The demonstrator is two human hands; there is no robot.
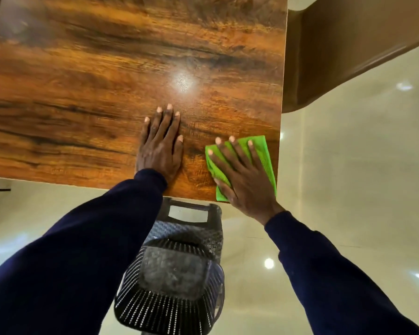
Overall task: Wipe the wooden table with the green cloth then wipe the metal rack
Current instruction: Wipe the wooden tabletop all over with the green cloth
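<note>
Two hands lie flat on the wooden table (82, 81), both close to its near edge. The left hand (160, 146) rests bare on the wood, its fingers (165, 124) straight and close together, holding nothing. To its right, the right hand (242, 180) presses on the green cloth (261, 151), fingers (237, 153) spread and straight, not curled round it. Bright green and finely ribbed, the cloth lies folded into a rough rectangle at the table's near right corner, its longer side running near to far along the right edge.

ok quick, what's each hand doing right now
Left hand: open, flat on the wooden table, holding nothing.
Right hand: open, fingers spread, pressing the green cloth onto the table.
</note>
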